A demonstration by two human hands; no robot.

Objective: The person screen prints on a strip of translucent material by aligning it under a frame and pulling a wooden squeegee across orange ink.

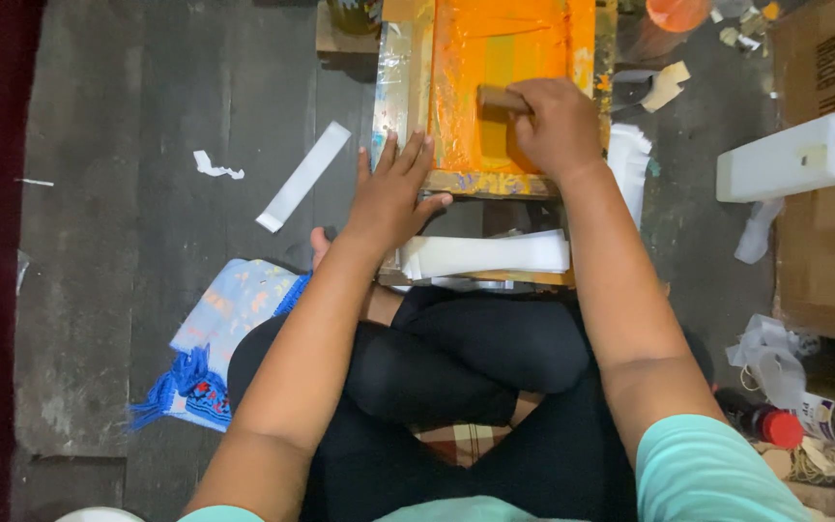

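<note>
I see the floor (147, 145) carrying a printing screen (495, 97) coated in orange ink, its near edge toward my crossed legs. My left hand (390, 188) lies flat and released, fingers spread, on the screen's near left corner. My right hand (558, 121) is clenched around a wooden squeegee (497, 97) resting in the ink near the screen's near edge. White strips (485, 254) are stacked just below that edge. A paper strip (303, 176) lies left on the floor.

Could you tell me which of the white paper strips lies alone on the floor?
The long white paper strip left of the left hand lies alone; the others are stacked under the orange screen frame.
</note>
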